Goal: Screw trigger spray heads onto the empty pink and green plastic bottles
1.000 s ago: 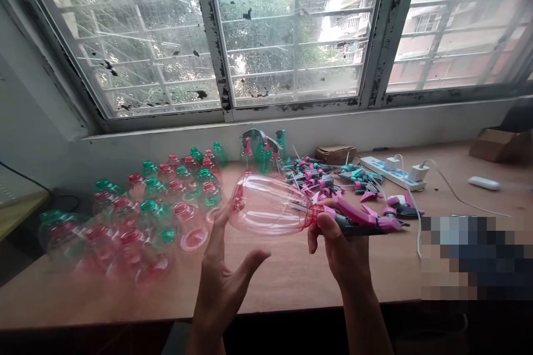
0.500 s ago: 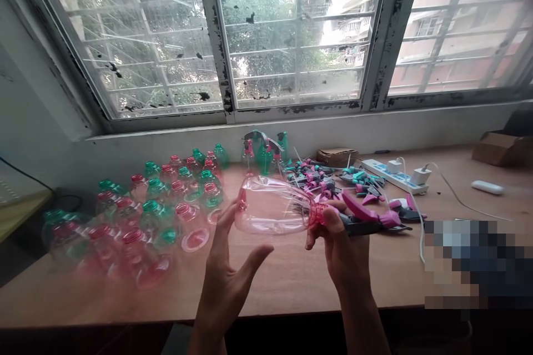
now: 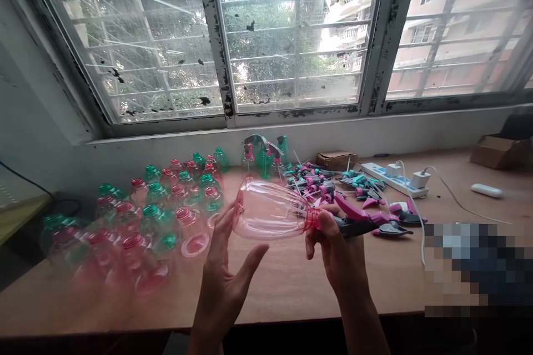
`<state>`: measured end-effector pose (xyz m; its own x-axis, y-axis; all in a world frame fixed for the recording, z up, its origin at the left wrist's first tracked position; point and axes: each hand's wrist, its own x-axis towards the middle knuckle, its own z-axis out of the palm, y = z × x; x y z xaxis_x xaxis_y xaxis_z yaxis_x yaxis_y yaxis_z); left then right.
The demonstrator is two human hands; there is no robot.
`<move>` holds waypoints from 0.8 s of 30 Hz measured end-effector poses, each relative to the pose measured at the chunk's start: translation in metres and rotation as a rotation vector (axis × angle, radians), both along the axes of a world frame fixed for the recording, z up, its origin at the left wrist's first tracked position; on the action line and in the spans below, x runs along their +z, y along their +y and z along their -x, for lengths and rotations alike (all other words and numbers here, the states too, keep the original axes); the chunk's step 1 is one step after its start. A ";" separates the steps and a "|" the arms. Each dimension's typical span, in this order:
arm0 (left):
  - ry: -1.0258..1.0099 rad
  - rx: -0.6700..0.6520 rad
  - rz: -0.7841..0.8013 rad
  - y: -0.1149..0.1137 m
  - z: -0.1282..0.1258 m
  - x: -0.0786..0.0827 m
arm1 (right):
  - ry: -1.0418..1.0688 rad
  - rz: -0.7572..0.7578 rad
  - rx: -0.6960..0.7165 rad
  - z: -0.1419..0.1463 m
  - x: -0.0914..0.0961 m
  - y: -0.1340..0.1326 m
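Observation:
A clear pink spray bottle (image 3: pixel 270 209) lies sideways in the air above the table, its base to the left. At its neck, my right hand (image 3: pixel 339 255) is closed with thumb and fingers around the collar of a pink and grey trigger sprayer (image 3: pixel 358 216). The sprayer sits at the bottle's mouth; how tightly it is fitted I cannot tell. Behind the bottle's base are the fingers of my left hand (image 3: pixel 227 272), seeming to touch it. That hand is open, the thumb stretched well apart below the bottle.
Several pink and green bottles (image 3: pixel 152 219) without tops stand on the wooden table (image 3: pixel 287 294) at left. Bottles with sprayers (image 3: pixel 264 161) stand at the back. Loose sprayer heads (image 3: pixel 320 180) lie behind my right hand, near a white power strip (image 3: pixel 393 177) with cables. Cardboard boxes (image 3: pixel 499 150) sit further back.
The bottle and both hands have shifted very slightly left and down in view. The sprayer's trigger has tilted a little; the grip looks the same.

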<state>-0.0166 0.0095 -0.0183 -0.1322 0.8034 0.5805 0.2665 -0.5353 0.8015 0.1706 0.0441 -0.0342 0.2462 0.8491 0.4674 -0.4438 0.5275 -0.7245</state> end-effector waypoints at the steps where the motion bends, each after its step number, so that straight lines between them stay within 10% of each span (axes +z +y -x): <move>1: -0.030 -0.015 0.013 -0.001 0.000 0.001 | -0.038 -0.019 -0.008 0.000 0.001 -0.002; 24: 0.021 -0.045 -0.084 -0.005 0.005 0.000 | -0.055 -0.073 -0.088 -0.005 -0.004 0.001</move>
